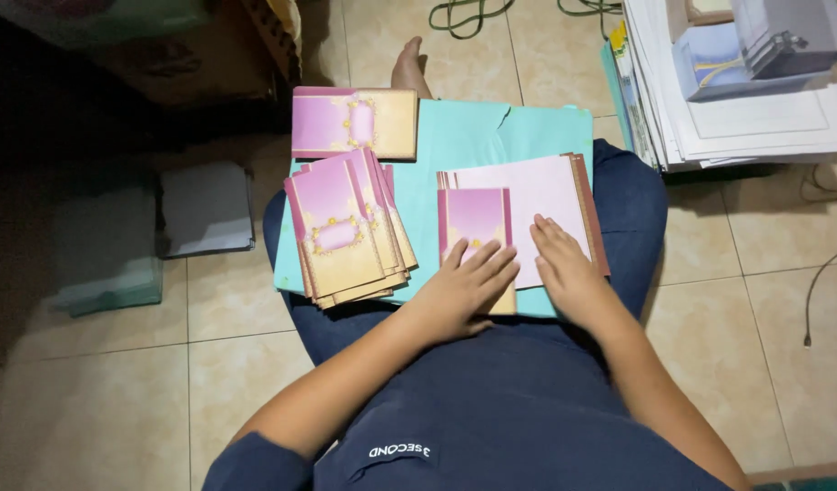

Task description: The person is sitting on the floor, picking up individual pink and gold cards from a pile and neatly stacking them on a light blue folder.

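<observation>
Pink card pressed under flat left hand; right hand flat beside it.

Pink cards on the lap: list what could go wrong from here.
1. The fanned pile of folded cards sits near the edge of the teal folder balanced on the lap; a knee shift could slide it onto the tiled floor.
2. The left hand and right hand press one unfolded card; uneven pressure might crease it crookedly.
3. The paper stack beside the knee could be knocked.
</observation>
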